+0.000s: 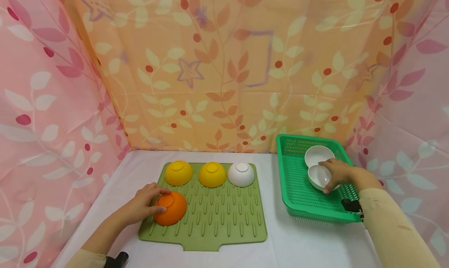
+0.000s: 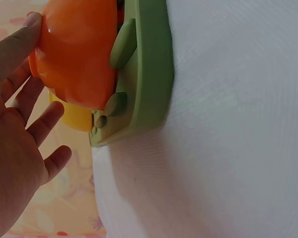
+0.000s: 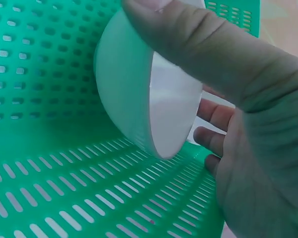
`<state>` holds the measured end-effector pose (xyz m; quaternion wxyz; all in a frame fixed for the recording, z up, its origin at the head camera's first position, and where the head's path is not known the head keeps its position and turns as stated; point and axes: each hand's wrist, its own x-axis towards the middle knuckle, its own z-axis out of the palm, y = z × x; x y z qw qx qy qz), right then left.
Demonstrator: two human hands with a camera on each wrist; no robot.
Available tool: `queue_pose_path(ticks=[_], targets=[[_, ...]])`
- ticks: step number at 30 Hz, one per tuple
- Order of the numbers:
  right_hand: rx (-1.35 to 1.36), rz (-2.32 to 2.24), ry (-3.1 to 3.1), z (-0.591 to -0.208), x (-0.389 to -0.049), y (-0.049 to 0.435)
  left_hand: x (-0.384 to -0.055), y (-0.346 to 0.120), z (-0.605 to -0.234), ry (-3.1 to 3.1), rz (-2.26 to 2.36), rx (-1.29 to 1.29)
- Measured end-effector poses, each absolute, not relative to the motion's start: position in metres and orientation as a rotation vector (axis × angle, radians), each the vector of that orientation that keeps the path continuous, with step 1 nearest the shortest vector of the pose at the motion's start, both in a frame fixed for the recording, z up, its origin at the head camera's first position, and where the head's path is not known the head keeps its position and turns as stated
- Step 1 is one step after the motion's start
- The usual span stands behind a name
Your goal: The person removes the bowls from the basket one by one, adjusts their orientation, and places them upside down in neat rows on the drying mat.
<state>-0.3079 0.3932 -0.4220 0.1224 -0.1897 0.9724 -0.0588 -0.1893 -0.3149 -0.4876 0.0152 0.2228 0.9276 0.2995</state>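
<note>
An orange bowl (image 1: 170, 208) lies upside down at the front left of the green drying mat (image 1: 210, 237). My left hand (image 1: 145, 203) holds it near its base, thumb on one side; the lower fingers (image 2: 53, 114) stand away from it. At the right, my right hand (image 1: 338, 173) grips a white bowl (image 1: 317, 177) by its rim inside the green basket (image 1: 285, 174). In the right wrist view this bowl (image 3: 124, 84) is tilted, the thumb (image 3: 188, 34) over its rim. Behind it in the basket is another white bowl (image 1: 317, 154).
Along the mat's back edge, two yellow bowls, one at the left (image 1: 179, 173) and one mid-row (image 1: 212, 175), and a white bowl (image 1: 241, 174) sit upside down. White cloth (image 1: 273, 237) covers the table. Patterned curtains (image 1: 224, 65) enclose the back and sides.
</note>
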Motion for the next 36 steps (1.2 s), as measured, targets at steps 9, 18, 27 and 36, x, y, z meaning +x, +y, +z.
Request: queue_pose_path(ticks=[9, 18, 27, 36], targets=[[-0.568, -0.264, 2.968, -0.432, -0.304, 0.393, -0.190, -0.314, -0.488, 2.882, 0.935, 0.699], [-0.634, -0.359, 3.111, -0.405, -0.297, 0.371, -0.191, -0.316, -0.491, 2.880, 0.920, 0.708], [-0.646, -0.498, 3.160, -0.365, -0.279, 0.345, -0.190, -0.315, -0.488, 2.862, 0.946, 0.676], [-0.730, -0.657, 3.185, -0.344, -0.233, 0.300, -0.189, -0.314, -0.486, 2.880, 0.940, 0.675]])
